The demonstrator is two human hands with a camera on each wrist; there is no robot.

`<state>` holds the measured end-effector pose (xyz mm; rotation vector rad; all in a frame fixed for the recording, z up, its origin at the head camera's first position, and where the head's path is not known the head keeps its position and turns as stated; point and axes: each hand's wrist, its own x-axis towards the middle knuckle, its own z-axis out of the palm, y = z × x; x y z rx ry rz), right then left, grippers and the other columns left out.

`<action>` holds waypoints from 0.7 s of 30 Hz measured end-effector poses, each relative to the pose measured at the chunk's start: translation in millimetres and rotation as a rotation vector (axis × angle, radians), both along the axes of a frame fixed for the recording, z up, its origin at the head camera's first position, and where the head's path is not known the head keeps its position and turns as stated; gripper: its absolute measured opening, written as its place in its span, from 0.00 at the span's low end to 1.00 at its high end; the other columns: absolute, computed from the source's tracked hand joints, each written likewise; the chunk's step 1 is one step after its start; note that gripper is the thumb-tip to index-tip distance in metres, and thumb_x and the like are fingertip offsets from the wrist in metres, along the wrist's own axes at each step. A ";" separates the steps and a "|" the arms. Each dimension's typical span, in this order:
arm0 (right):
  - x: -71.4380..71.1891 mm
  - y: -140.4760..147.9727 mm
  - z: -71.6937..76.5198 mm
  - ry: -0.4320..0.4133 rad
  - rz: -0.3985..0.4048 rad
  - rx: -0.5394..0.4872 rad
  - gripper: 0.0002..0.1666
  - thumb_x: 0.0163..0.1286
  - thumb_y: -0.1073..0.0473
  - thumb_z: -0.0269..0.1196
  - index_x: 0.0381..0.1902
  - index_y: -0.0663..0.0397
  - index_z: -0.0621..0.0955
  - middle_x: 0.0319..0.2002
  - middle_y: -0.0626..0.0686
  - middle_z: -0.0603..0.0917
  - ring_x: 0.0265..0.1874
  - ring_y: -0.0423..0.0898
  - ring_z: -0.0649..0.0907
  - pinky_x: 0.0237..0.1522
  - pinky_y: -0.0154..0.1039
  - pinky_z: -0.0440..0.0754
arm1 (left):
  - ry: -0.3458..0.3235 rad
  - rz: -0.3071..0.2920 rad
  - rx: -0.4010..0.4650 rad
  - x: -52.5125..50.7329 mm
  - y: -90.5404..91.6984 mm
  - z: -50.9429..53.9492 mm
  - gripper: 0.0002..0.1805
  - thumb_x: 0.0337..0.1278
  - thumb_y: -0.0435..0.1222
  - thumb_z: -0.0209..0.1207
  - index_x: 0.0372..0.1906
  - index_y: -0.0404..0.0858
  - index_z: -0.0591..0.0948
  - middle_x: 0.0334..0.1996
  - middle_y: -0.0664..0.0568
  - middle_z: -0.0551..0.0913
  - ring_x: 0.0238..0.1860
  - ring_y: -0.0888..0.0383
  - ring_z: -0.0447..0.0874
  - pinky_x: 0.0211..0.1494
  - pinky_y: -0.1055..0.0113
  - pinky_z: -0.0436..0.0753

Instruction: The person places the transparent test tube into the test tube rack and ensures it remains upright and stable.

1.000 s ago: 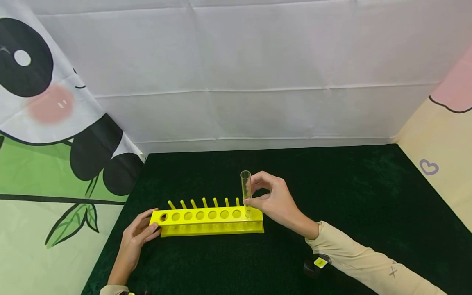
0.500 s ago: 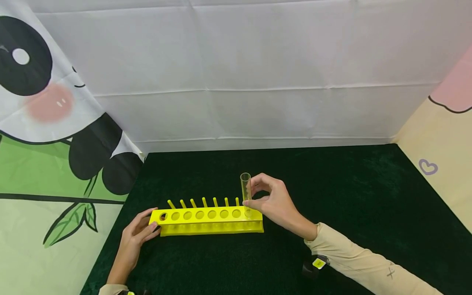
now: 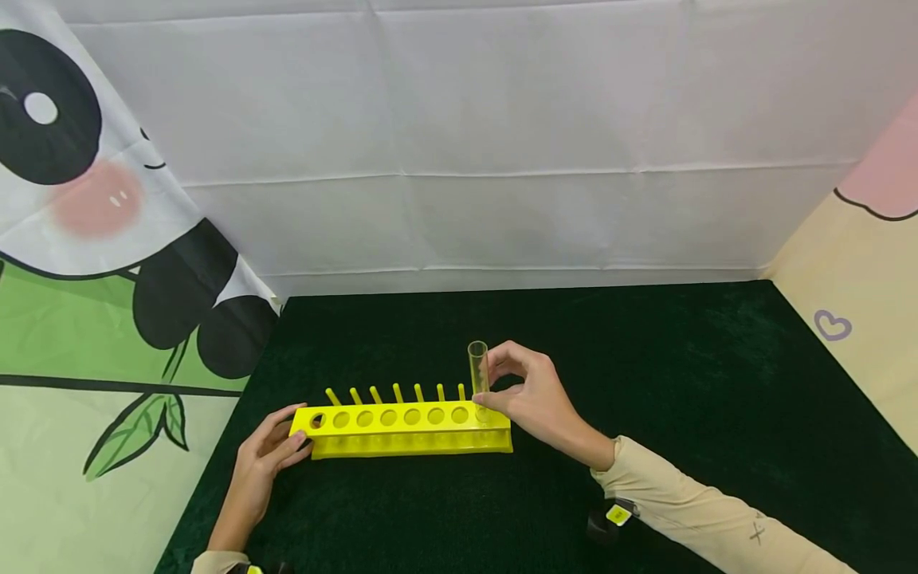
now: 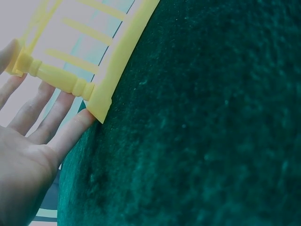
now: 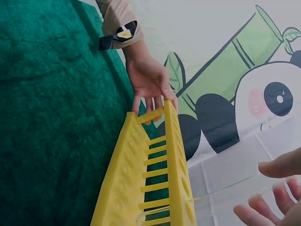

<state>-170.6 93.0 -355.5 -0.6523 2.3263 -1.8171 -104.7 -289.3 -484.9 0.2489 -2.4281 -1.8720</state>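
A yellow test tube rack point(image 3: 402, 430) stands on the dark green cloth, with a row of round holes on top and pegs along its back. My left hand point(image 3: 261, 462) holds the rack's left end, thumb at the top plate and fingers along the end post point(image 4: 56, 77). At the right end, a clear glass test tube point(image 3: 478, 368) stands upright in the last hole. My right hand point(image 3: 531, 391) pinches this tube between thumb and fingers just above the top plate. In the right wrist view, the tube's lower part reaches inside the rack point(image 5: 176, 155).
Green cloth point(image 3: 645, 359) covers the table. A white curtain point(image 3: 459, 143) hangs behind it. A panda-printed sheet point(image 3: 115, 199) is on the left, and a cream and pink one point(image 3: 861, 319) on the right.
The test tube has sunk slightly lower into the rack's right-end hole, and my right hand has come down with it. My left hand and the rack stay in place.
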 end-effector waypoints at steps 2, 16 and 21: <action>0.2 -0.3 -0.7 -0.005 -0.002 0.005 0.18 0.52 0.74 0.68 0.40 0.62 0.76 0.41 0.57 0.78 0.41 0.55 0.79 0.39 0.49 0.83 | 0.000 -0.001 0.006 0.3 -0.2 0.3 0.27 0.68 0.42 0.52 0.66 0.33 0.64 0.56 0.49 0.72 0.50 0.67 0.78 0.46 0.65 0.82; 11.0 -6.3 -6.4 -0.007 -0.028 0.051 0.17 0.51 0.74 0.68 0.39 0.63 0.76 0.39 0.58 0.78 0.40 0.56 0.79 0.36 0.44 0.83 | 0.009 -0.010 0.000 2.2 -6.1 -0.4 0.27 0.68 0.42 0.53 0.66 0.33 0.64 0.59 0.45 0.70 0.50 0.66 0.78 0.46 0.65 0.82; 14.7 -8.3 -10.6 -0.005 -0.032 0.049 0.17 0.51 0.74 0.67 0.39 0.63 0.76 0.39 0.58 0.78 0.39 0.56 0.79 0.36 0.46 0.83 | 0.011 -0.016 -0.005 3.2 -7.9 0.6 0.27 0.68 0.42 0.53 0.66 0.33 0.64 0.56 0.51 0.73 0.49 0.66 0.78 0.46 0.65 0.82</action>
